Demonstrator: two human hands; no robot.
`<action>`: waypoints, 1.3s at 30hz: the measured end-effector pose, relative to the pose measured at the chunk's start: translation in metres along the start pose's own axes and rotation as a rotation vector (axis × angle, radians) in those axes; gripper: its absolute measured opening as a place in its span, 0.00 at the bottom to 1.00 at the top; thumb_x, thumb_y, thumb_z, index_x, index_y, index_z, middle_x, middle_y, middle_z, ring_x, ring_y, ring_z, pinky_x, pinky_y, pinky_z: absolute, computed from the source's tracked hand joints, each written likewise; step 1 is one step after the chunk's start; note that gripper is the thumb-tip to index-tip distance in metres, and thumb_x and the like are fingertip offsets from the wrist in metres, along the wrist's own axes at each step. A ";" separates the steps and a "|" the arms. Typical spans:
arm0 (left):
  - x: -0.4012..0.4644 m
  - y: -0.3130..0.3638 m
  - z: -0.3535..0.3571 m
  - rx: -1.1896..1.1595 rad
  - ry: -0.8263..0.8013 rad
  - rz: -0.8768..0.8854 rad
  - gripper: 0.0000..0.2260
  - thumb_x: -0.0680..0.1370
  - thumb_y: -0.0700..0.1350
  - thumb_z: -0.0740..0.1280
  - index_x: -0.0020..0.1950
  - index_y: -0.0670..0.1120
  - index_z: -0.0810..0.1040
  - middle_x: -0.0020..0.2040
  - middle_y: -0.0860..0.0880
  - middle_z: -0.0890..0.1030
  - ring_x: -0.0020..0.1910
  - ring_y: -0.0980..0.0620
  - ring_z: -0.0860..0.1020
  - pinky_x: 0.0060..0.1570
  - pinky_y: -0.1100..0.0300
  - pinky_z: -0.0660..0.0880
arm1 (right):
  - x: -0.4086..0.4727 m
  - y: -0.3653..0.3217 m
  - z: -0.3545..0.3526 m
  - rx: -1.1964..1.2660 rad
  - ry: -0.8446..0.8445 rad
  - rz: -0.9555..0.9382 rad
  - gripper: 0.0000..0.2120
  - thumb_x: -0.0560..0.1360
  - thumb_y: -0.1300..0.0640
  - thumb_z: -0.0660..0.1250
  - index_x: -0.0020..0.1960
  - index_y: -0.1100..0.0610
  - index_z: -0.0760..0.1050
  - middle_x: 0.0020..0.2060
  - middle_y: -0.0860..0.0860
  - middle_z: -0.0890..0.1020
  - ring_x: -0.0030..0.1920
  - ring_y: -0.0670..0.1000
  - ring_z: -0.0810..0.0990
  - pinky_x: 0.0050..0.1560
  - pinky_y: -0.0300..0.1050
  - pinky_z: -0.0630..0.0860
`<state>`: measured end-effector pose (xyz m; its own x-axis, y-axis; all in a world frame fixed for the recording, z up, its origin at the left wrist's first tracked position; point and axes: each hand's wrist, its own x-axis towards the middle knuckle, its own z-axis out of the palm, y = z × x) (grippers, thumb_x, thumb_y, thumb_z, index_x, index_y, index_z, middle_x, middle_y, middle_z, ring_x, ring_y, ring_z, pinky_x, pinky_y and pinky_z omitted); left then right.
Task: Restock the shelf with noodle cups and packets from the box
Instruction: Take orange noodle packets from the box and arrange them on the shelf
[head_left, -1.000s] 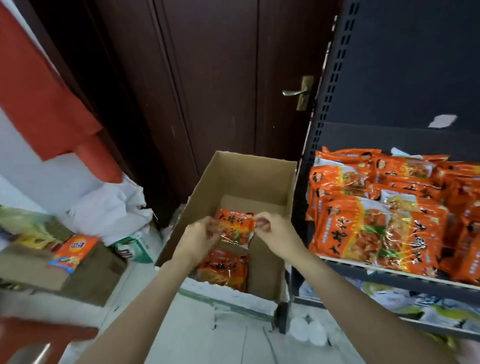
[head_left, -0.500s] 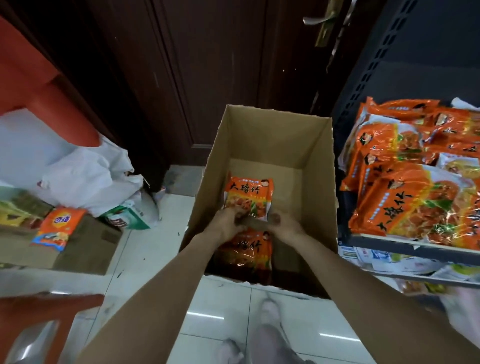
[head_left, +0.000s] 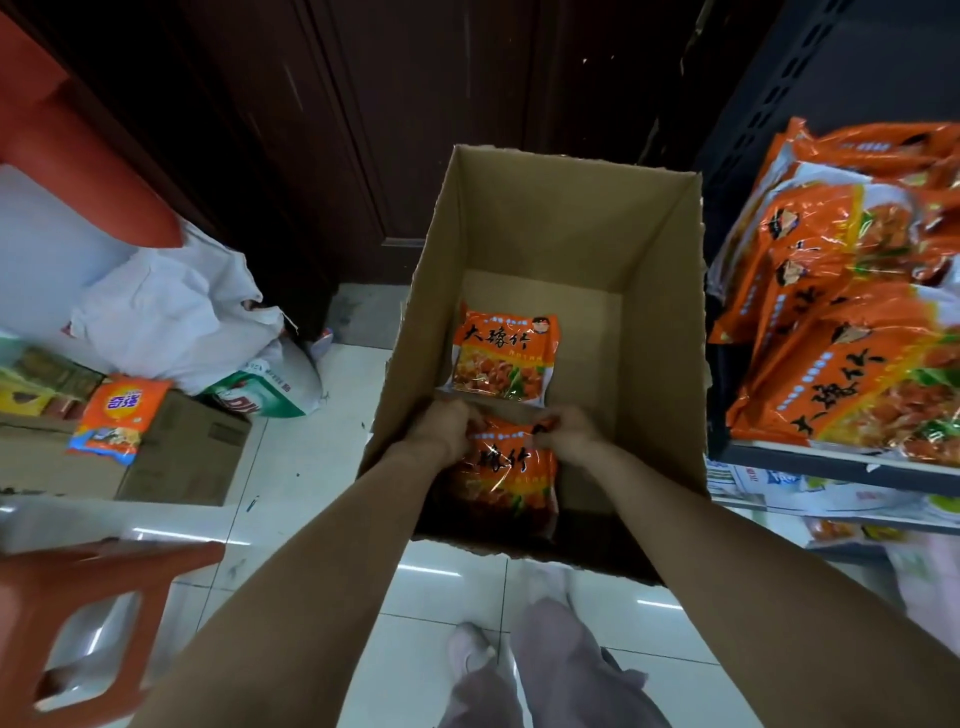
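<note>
An open cardboard box stands on the tiled floor with two orange noodle packets inside. The far packet lies flat on the box floor. Both my hands are down in the box on the near packet: my left hand grips its top left corner and my right hand pinches its top right corner. To the right, the dark shelf carries a pile of several orange noodle packets.
A dark wooden door is behind the box. Left are a white plastic bag, a closed carton with an orange packet on top, and a red stool near my left arm. My feet stand just before the box.
My head has tipped down and closer to the box. My hands let the lifted packet lie on the box floor and dropped onto the nearer packet, gripping its top corners.
</note>
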<state>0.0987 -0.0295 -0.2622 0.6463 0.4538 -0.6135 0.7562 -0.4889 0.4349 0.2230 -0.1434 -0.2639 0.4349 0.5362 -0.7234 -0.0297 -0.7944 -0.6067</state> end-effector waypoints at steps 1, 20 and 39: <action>-0.001 0.001 -0.001 -0.003 0.030 0.004 0.14 0.75 0.36 0.68 0.59 0.45 0.80 0.60 0.45 0.79 0.59 0.47 0.76 0.62 0.54 0.72 | 0.001 -0.001 0.000 0.021 0.017 -0.011 0.20 0.71 0.69 0.69 0.63 0.63 0.73 0.62 0.60 0.75 0.61 0.58 0.74 0.56 0.44 0.72; -0.104 0.104 -0.093 -0.165 0.875 0.496 0.01 0.76 0.42 0.68 0.45 0.48 0.76 0.49 0.52 0.81 0.50 0.49 0.75 0.52 0.47 0.73 | -0.127 -0.074 -0.091 0.188 0.496 -0.676 0.18 0.72 0.60 0.71 0.62 0.60 0.74 0.52 0.50 0.78 0.54 0.46 0.75 0.54 0.35 0.73; -0.120 0.363 0.000 -0.282 0.532 0.806 0.08 0.74 0.40 0.69 0.51 0.50 0.74 0.48 0.55 0.78 0.51 0.57 0.77 0.51 0.64 0.72 | -0.241 0.080 -0.319 0.033 0.754 -0.694 0.25 0.70 0.56 0.73 0.65 0.55 0.72 0.59 0.46 0.77 0.60 0.47 0.75 0.57 0.35 0.73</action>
<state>0.2953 -0.2612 -0.0305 0.8856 0.3725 0.2773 0.0247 -0.6342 0.7728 0.4031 -0.4269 -0.0330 0.8178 0.5468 0.1796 0.4246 -0.3627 -0.8295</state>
